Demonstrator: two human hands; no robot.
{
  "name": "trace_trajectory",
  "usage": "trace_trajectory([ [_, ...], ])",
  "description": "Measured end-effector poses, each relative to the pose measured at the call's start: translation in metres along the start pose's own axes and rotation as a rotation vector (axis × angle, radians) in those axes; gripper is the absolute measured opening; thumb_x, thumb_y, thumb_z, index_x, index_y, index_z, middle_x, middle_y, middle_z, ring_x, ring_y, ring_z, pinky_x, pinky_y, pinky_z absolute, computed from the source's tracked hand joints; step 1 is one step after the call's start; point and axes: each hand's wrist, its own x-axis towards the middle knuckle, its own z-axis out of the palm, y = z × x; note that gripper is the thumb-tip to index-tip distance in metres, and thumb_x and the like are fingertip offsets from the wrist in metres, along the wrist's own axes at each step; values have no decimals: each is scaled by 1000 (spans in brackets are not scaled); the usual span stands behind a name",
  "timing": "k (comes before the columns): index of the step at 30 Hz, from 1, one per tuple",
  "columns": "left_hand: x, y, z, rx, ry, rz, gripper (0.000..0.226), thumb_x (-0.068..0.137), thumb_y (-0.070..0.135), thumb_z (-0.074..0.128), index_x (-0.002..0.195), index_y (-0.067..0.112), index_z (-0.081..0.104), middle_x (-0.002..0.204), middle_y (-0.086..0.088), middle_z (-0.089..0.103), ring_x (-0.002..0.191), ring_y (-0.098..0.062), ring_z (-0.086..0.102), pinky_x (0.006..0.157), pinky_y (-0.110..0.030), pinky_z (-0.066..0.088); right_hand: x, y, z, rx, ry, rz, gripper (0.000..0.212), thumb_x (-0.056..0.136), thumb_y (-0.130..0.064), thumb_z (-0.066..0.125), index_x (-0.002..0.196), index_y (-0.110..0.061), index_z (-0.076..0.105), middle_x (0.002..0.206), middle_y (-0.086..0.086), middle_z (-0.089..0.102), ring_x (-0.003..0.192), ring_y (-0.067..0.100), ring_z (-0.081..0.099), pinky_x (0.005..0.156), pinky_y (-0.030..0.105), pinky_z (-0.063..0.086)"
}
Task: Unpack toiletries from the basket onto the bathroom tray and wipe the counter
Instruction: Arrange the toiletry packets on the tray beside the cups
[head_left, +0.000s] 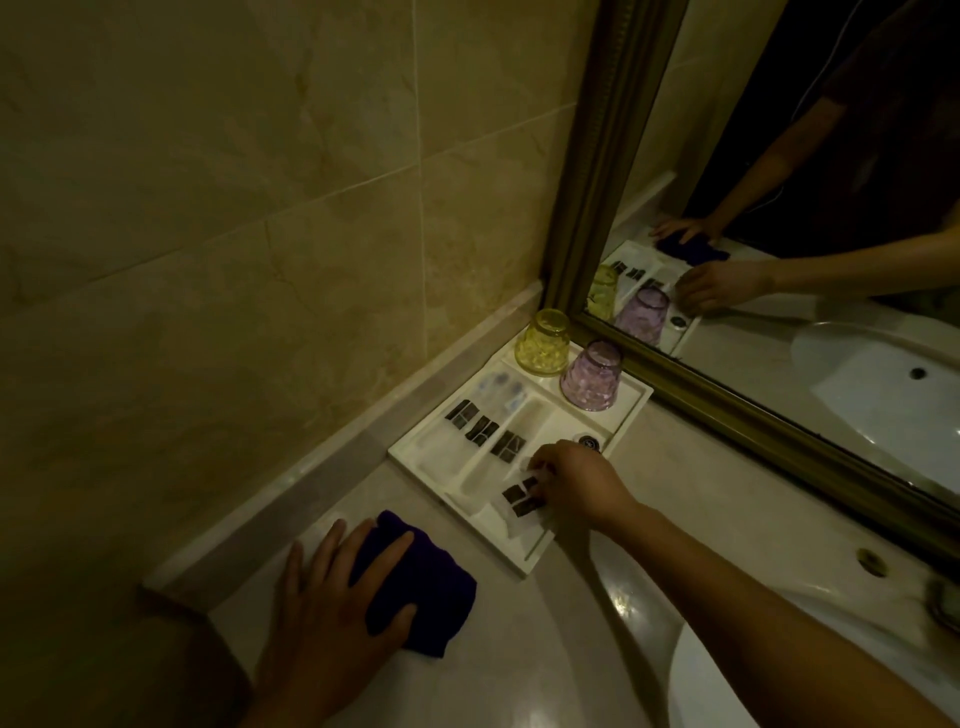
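A white divided bathroom tray (410, 451) sits in the counter corner by the wall and mirror. Several clear toiletry packets with dark labels (480, 431) lie in its left compartments. My right hand (576, 480) pinches one more such packet (522, 501) over the tray's near right compartment. A small round black-lidded item (589, 442) lies just beyond that hand. My left hand (332, 603) lies flat, fingers spread, on a folded dark purple cloth (431, 587) on the counter in front of the tray. No basket is in view.
A yellow glass (543, 343) and a purple glass (592, 376) stand upside down at the tray's far end. A framed mirror (592, 171) rises right behind them. The white sink basin (727, 670) lies at the lower right. A tiled wall (260, 208) borders the counter's left side.
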Motion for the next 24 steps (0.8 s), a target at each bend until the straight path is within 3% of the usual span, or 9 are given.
trace_trajectory([
  [3, 0, 1, -2, -5, 6, -8, 77, 77, 78, 33, 144, 62, -2, 159, 7, 27, 148, -21, 14, 117, -56, 3, -2, 3, -14, 156, 4, 11, 21, 84, -12, 69, 103, -19, 69, 103, 2, 58, 93, 19, 57, 79, 29, 49],
  [6, -1, 2, -3, 21, -17, -15, 75, 77, 78, 27, 140, 64, -10, 161, 9, 18, 149, -19, 5, 118, -54, -3, -3, 1, -26, 305, -89, 17, 32, 80, 0, 71, 103, -21, 70, 109, 0, 57, 93, 16, 60, 83, 32, 54],
  [8, -1, 3, -5, 8, -10, -12, 74, 77, 77, 29, 143, 62, 0, 161, 6, 23, 149, -21, 10, 118, -55, -1, -2, -4, -26, 389, -156, 4, 39, 80, 6, 68, 106, -22, 70, 111, 0, 58, 87, 11, 62, 76, 25, 56],
  [10, -2, 4, -7, 2, -13, -11, 75, 77, 76, 31, 146, 58, 9, 159, 4, 27, 148, -23, 14, 117, -57, 4, -3, -12, -19, 303, -164, -38, 43, 82, 3, 66, 116, -24, 66, 116, 0, 58, 95, 14, 62, 79, 24, 56],
  [13, -1, 5, -8, 10, -36, -31, 75, 75, 78, 24, 143, 61, -4, 162, 8, 15, 149, -20, 3, 117, -54, -4, -7, -13, -12, 59, -7, -173, 47, 82, -15, 73, 126, -27, 61, 122, 1, 57, 107, 20, 58, 89, 34, 52],
  [17, 1, 4, -7, 23, -48, -34, 76, 75, 78, 25, 143, 61, -4, 162, 8, 14, 149, -20, 3, 116, -54, -4, -16, -3, -8, -79, 131, -120, 45, 80, -28, 76, 123, -25, 62, 120, 0, 56, 105, 21, 56, 83, 31, 51],
  [20, 0, 3, -5, 7, -35, -25, 77, 75, 78, 29, 146, 59, 7, 161, 6, 23, 149, -22, 11, 117, -56, 2, -28, -1, 7, -192, 128, -160, 36, 86, -33, 66, 120, -21, 63, 118, 1, 56, 103, 22, 55, 82, 35, 51],
  [24, 0, 2, -4, 5, -35, -26, 77, 75, 81, 26, 144, 61, 1, 161, 6, 21, 149, -22, 10, 117, -54, 1, -36, -2, 24, -355, 197, -151, 35, 90, -41, 56, 117, -20, 63, 113, 3, 59, 95, 24, 58, 77, 34, 48],
])
